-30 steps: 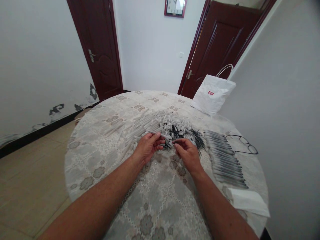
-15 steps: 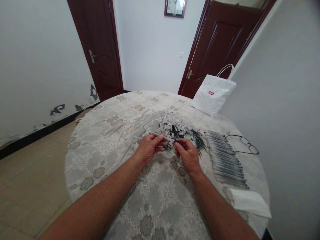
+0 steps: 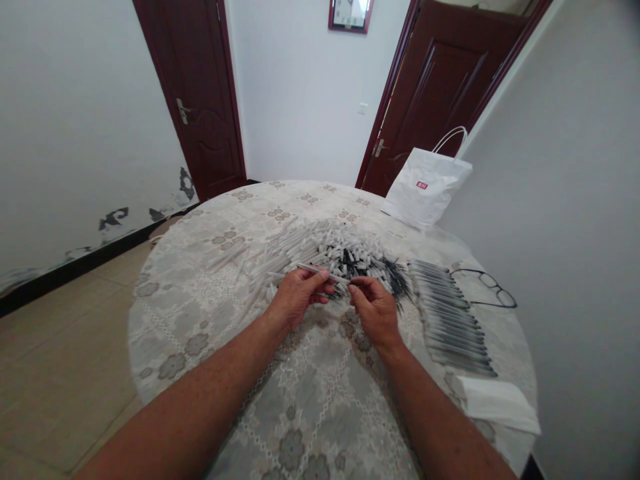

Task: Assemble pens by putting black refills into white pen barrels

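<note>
My left hand (image 3: pixel 301 293) is closed on a thin white pen-like tube (image 3: pixel 330 274), held slanting down to the right. At the tube's right end, my right hand (image 3: pixel 374 303) pinches a small dark piece that its fingers mostly hide; I cannot tell whether it is joined to the tube. Just beyond both hands lies a loose pile of white tubes (image 3: pixel 295 243). Thin black pieces (image 3: pixel 397 277) stick out of the pile's right side. To the right, several grey pen-like sticks with dark ends (image 3: pixel 455 320) lie side by side in a row.
The round table has a patterned cloth (image 3: pixel 295 413). Eyeglasses (image 3: pixel 493 290) lie by the row of sticks, with a folded white cloth or paper (image 3: pixel 497 405) nearer me. A white paper bag (image 3: pixel 427 187) stands at the back right, close to the wall.
Both hands stay almost in the same place, with the tube still between them. The view has shifted very slightly.
</note>
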A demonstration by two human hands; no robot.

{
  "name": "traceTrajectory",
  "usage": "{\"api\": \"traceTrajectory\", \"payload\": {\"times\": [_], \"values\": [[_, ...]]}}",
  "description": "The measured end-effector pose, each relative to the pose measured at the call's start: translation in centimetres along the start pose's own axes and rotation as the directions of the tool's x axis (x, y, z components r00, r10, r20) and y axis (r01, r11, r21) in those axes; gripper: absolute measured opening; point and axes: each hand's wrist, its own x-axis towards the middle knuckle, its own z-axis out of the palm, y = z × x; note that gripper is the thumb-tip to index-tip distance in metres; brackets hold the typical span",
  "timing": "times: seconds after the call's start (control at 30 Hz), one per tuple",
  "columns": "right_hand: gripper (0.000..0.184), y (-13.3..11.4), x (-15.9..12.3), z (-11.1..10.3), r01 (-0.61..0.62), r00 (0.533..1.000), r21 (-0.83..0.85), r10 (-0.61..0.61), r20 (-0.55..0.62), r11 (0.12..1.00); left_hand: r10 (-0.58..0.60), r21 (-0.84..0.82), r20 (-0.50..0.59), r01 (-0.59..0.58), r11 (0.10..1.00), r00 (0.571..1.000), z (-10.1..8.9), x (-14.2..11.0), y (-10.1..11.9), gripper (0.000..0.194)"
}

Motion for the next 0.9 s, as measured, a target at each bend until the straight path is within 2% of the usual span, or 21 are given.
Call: {"api": "traceTrajectory", "payload": {"times": [0.2,0.3,0.43,0.6,0.7,0.8,0.9], "values": [[0.037,0.09,-0.01,-0.36,-0.040,0.996,-0.087,0.047,0.078,0.995,-0.008,0.019,0.012,0.007,1.000,1.000,0.03,-0.06,0.01,0.032],[0.044,0.16,-0.12,-0.38,-0.059,0.993,-0.062,0.064,0.096,0.996,-0.005,0.029,0.021,0.005,1.000,1.000,0.12,-0.12,0.03,0.031],[0.034,0.17,-0.29,-0.32,-0.023,0.996,0.010,0.022,0.083,1.000,0.008,0.031,0.003,-0.008,0.999,1.000,0.15,-0.16,0.20,0.031],[0.023,-0.13,-0.45,-0.35,0.059,0.996,-0.116,-0.050,0.077,0.991,-0.002,0.025,0.000,0.002,1.000,1.000,0.16,-0.24,0.28,0.032],[0.031,-0.28,-0.50,-0.44,0.062,0.992,-0.186,-0.041,0.116,0.981,-0.014,0.031,0.033,0.013,0.999,0.999,0.23,-0.33,0.22,0.031],[0.043,-0.18,-0.52,-0.49,0.035,0.990,-0.182,-0.010,0.138,0.983,-0.020,0.038,0.050,0.018,0.999,0.999,0.26,-0.35,0.17,0.030],[0.035,0.07,-0.55,-0.48,0.017,0.994,-0.110,-0.006,0.105,0.994,-0.016,0.030,0.034,0.015,0.999,0.999,0.21,-0.28,0.15,0.031]]}}
